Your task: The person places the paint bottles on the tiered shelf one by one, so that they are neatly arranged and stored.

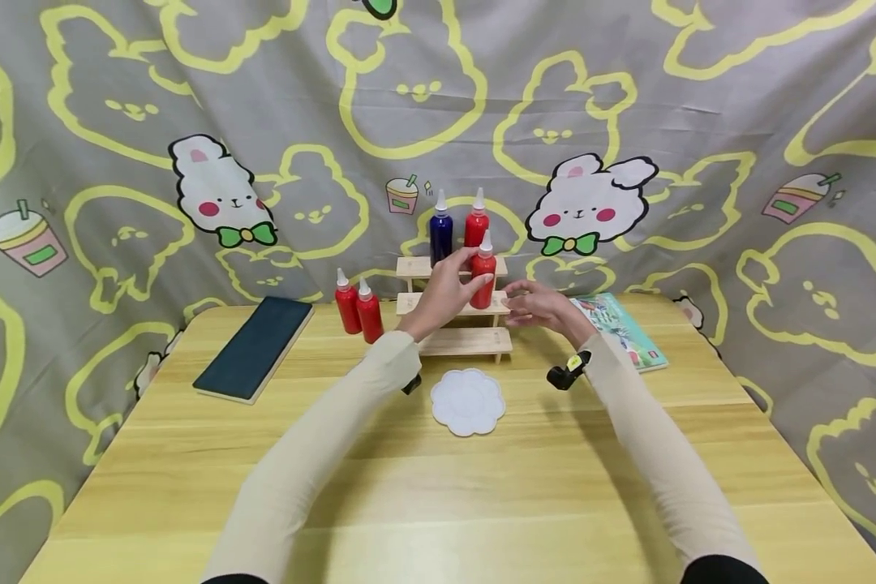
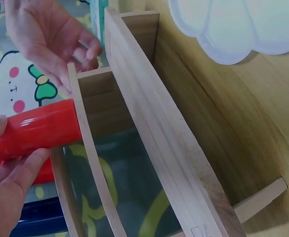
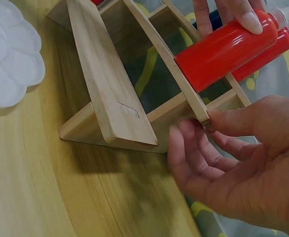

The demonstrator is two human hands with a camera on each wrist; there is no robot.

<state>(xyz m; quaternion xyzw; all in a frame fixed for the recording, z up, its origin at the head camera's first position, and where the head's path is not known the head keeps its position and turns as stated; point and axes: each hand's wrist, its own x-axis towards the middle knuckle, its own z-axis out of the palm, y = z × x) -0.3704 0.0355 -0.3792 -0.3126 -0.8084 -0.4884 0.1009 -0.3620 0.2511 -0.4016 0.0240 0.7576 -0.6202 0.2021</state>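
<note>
One red bottle (image 1: 484, 284) in left hand (image 1: 445, 294)

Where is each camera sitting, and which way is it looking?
Head: on the person's head, facing forward and down at the wooden stand; left hand, right hand and both sleeves show.
Left wrist: on that wrist, facing the left hand's grip on a red bottle; the right hand shows beyond.
Right wrist: on that wrist, facing the right hand at the stand's end; part of the left hand shows.
Shared: both wrist views show the stand, that bottle and part of the white dish.
</note>
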